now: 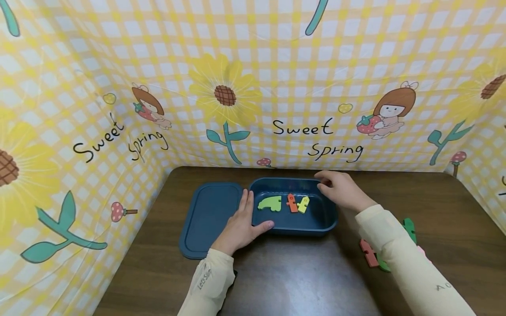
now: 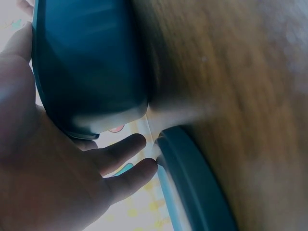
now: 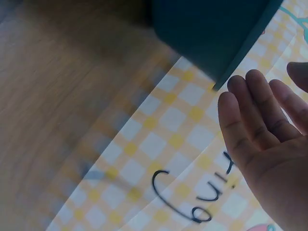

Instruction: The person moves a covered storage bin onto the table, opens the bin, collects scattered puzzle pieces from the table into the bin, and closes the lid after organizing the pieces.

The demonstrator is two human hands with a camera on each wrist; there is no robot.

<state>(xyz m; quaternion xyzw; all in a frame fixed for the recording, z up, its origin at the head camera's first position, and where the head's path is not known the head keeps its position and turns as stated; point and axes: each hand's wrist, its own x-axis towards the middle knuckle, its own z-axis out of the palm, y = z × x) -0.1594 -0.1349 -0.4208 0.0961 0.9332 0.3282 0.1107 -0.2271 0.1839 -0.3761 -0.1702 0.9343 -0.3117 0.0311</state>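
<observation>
Sitting between two hands [image 1: 240, 224] [image 1: 345, 189], fingers spread or relaxed: a blue box [image 1: 300, 222]

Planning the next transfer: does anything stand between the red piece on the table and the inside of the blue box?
Only the raised wall of the blue box itself. Nothing visible lies on the tabletop between it and the red piece; the lid is off, on the left.

Right sleeve [image 1: 411, 259] partly hides pink piece [image 1: 421, 250] and green pieces [image 1: 410, 227], count unclear. Left wrist view: box [image 2: 91, 57] cut off at top, lid [image 2: 192, 183] at bottom, tabletop [image 2: 255, 120] blurred. Right wrist view: right hand [image 3: 276, 151] runs off right edge.
</observation>
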